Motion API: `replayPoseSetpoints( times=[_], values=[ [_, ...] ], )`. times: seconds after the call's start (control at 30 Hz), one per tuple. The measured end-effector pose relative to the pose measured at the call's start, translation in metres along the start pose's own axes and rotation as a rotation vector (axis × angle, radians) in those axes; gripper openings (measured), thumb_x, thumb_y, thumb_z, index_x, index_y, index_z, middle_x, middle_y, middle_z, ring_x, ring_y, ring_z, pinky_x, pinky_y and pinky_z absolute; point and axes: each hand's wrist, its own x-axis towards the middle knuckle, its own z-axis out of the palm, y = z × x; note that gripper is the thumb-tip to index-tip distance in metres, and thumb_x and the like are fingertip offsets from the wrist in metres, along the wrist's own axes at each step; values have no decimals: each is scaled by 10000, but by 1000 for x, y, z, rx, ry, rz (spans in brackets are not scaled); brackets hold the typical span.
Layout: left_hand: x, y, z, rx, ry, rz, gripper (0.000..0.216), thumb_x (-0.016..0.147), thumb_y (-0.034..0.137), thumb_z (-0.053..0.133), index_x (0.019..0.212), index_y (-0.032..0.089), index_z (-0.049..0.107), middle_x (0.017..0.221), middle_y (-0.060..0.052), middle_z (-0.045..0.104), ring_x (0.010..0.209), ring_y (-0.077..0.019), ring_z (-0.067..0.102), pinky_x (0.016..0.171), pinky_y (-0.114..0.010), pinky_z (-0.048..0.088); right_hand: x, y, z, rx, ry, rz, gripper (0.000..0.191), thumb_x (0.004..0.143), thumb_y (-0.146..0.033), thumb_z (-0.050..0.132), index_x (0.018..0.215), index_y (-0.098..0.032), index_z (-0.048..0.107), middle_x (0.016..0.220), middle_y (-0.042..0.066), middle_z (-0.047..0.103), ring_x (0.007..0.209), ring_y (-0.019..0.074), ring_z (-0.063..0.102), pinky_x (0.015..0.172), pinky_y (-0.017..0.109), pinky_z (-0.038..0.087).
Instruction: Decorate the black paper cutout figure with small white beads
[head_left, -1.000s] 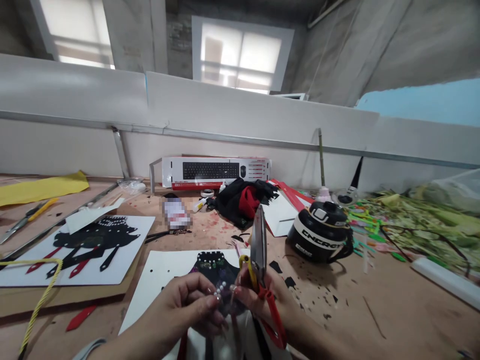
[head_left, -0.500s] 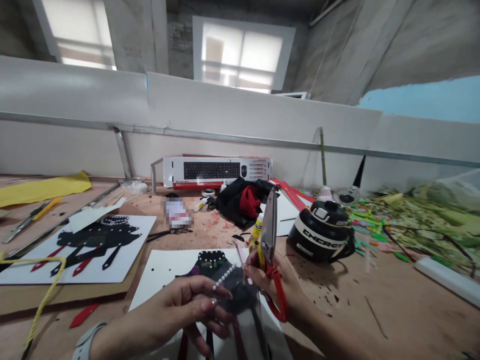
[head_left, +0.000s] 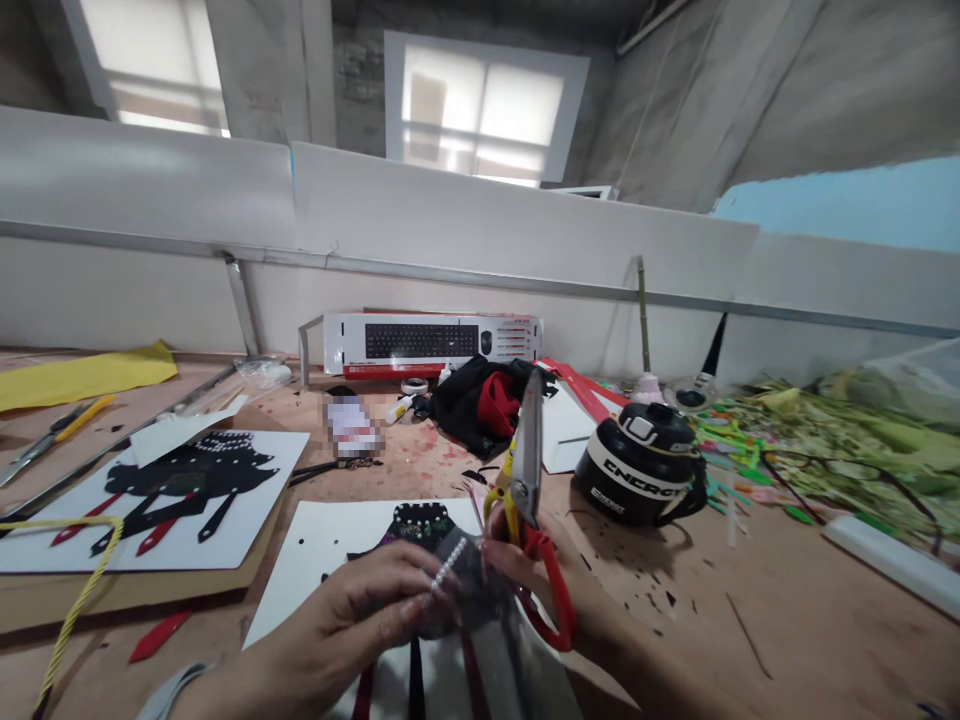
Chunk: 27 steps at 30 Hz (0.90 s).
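My left hand [head_left: 367, 610] is closed, thumb and fingers pinching a short strip of white pearl beads [head_left: 449, 562] by a clear plastic sheet [head_left: 480, 590]. My right hand [head_left: 551, 570] holds scissors [head_left: 529, 450] with red handles, blades pointing up. Its thumb and fingertips also pinch the plastic near the strip's upper end. A yellow item [head_left: 501, 500], partly hidden, shows behind the blades. Below both hands lies a white board [head_left: 296, 570] bearing a black cut-out [head_left: 417, 522] set with pearls. Dark and red strips hang below the cut-out, and the hands cover much of it.
Left is a second board [head_left: 255, 545] with a similar black design. A yellow cord [head_left: 94, 590], a red scrap [head_left: 159, 636] and a yellow-handled tool [head_left: 82, 420] lie around it. A black jug [head_left: 637, 465] stands right, before plant strips [head_left: 862, 440]. A keyboard box [head_left: 435, 340] stands behind.
Both hands have shifted slightly, and the left fingers are now closer around the pearl strip. The scissors have moved a little left. The view has turned slightly.
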Motion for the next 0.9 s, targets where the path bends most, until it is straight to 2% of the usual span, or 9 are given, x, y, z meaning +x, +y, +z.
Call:
replayPoseSetpoints(
  times=[0.07, 0.13, 0.2, 0.3, 0.4, 0.47, 0.57, 0.7, 0.9],
  values=[
    [-2, 1, -1, 140, 56, 74, 265, 912, 443, 565, 963, 281, 769, 1450, -51, 470, 1374, -288, 356, 1122, -401, 306, -3, 4, 3, -6, -68, 51, 368, 751, -503, 750, 783, -206, 535, 658, -44, 522, 561, 109, 474, 521, 232, 357],
    [-2, 0, -1, 197, 70, 92, 258, 919, 436, 552, 974, 308, 770, 1554, 8, 328, 1448, -294, 201, 1160, -410, 231, -6, 10, 8, -7, -135, 64, 386, 748, -537, 734, 799, -212, 531, 681, -39, 515, 582, 114, 467, 535, 235, 360],
    [-2, -3, -1, 188, 58, 120, 253, 931, 418, 539, 1020, 316, 752, 1472, -27, 460, 1412, -279, 297, 1154, -414, 241, -8, 16, 11, -29, -196, 35, 408, 742, -561, 722, 799, -213, 517, 714, -32, 504, 614, 120, 461, 563, 242, 373],
    [0, -6, 0, 155, 110, 156, 268, 952, 410, 498, 1017, 278, 722, 1119, -57, 679, 1164, -240, 560, 1044, -370, 383, -7, 21, 12, -112, -230, -1, 406, 774, -568, 679, 812, -206, 499, 744, -26, 483, 649, 124, 443, 591, 248, 379],
    [4, -5, -4, 174, 239, 118, 308, 972, 424, 438, 939, 234, 679, 976, -44, 668, 929, -199, 624, 823, -286, 482, -3, 12, 5, -269, -157, -23, 344, 826, -520, 625, 857, -208, 485, 747, -27, 484, 643, 126, 437, 585, 247, 387],
    [6, -5, -10, 252, 333, 120, 293, 969, 425, 440, 916, 227, 648, 917, -34, 658, 866, -188, 615, 778, -271, 476, -1, 0, -2, -451, -89, -59, 288, 817, -451, 635, 875, -213, 482, 741, -24, 510, 645, 139, 452, 587, 252, 401],
    [10, -6, -19, 394, 446, 166, 250, 963, 398, 451, 904, 231, 628, 900, -30, 655, 859, -189, 597, 816, -282, 460, -1, -15, -10, -771, -62, -76, 273, 744, -367, 665, 903, -218, 500, 766, 5, 595, 674, 181, 520, 618, 284, 431],
    [11, -7, -25, 481, 521, 236, 234, 964, 372, 427, 929, 237, 614, 936, -44, 648, 925, -205, 583, 875, -306, 450, -3, -19, -13, -971, -114, -75, 412, 723, -330, 639, 1094, -215, 503, 933, 88, 689, 810, 271, 639, 676, 337, 476],
    [10, -6, -31, 550, 530, 314, 238, 987, 330, 350, 988, 240, 571, 990, -56, 618, 976, -207, 571, 900, -330, 436, 1, -7, -17, -1219, 2, -244, 340, 732, -339, 675, 1019, -218, 540, 957, 95, 714, 827, 273, 670, 680, 321, 485]
  ],
)
